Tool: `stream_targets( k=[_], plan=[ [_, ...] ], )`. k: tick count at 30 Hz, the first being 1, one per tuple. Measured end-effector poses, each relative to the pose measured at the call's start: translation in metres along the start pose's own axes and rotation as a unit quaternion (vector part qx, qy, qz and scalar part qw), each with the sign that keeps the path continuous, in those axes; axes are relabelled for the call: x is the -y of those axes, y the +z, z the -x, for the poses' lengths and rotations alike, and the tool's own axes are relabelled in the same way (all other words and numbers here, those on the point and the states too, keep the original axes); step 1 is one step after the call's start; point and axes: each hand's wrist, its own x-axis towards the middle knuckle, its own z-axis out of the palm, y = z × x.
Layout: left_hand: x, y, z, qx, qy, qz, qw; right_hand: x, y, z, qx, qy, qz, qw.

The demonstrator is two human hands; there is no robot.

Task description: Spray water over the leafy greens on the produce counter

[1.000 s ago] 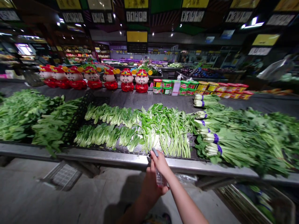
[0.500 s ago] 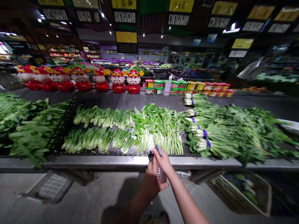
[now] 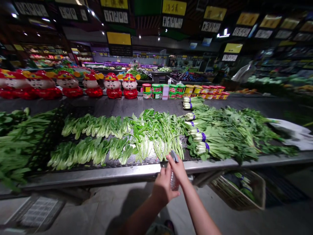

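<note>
A clear spray bottle [image 3: 174, 180] with a grey trigger head is in both my hands, in front of the stall's metal edge. My left hand [image 3: 163, 186] is wrapped around the bottle's body from the left. Higher up, my right hand [image 3: 178, 168] grips the neck and head, its fingers partly hidden. Just beyond lie loose leafy greens with long stems [image 3: 161, 133] on a perforated metal sheet. Two rows of bok choy [image 3: 97, 151] spread to their left. On the right are greens bundled with purple bands [image 3: 212, 147].
Red lidded figurine jars [image 3: 129, 86] and small stacked tubs [image 3: 156, 91] line the back ledge. A metal rail [image 3: 102, 174] runs along the stall's front. Below it stand a crate with vegetables [image 3: 259, 192] on the right and a grey crate [image 3: 36, 212] on the left.
My view has swung to the right, so the stall slides left in the picture and a white bag appears at right. Both hands stay on the spray bottle, now slightly further right in view.
</note>
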Motion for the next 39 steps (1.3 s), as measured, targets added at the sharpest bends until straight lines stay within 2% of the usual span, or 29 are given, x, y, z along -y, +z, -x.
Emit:
stream_targets(
  k=[9, 15, 19, 23, 28, 33, 39],
  plan=[
    [-0.026, 0.009, -0.006, 0.052, -0.022, 0.009, 0.998, -0.005, -0.027, -0.001, -0.037, 0.001, 0.043, 0.998],
    [-0.028, 0.015, -0.004, 0.058, -0.024, 0.034, 0.997, -0.007, -0.03, 0.003, -0.044, 0.009, 0.062, 0.997],
    [-0.03, 0.015, -0.012, 0.058, -0.026, 0.037, 0.997, -0.004, -0.035, -0.006, -0.04, -0.007, 0.053, 0.998],
    [-0.037, 0.005, -0.028, 0.034, -0.006, 0.038, 0.999, 0.009, -0.042, -0.023, -0.05, -0.036, 0.039, 0.997],
    [-0.045, -0.007, -0.048, -0.001, 0.035, 0.031, 0.999, 0.022, -0.048, -0.051, -0.027, -0.05, -0.009, 0.998],
    [-0.048, -0.003, -0.066, -0.051, 0.053, 0.034, 0.997, 0.022, -0.049, -0.076, -0.001, -0.048, -0.05, 0.998],
    [-0.055, -0.001, -0.083, -0.081, 0.034, 0.017, 0.996, 0.027, -0.051, -0.096, 0.035, -0.046, -0.095, 0.994]
  ],
)
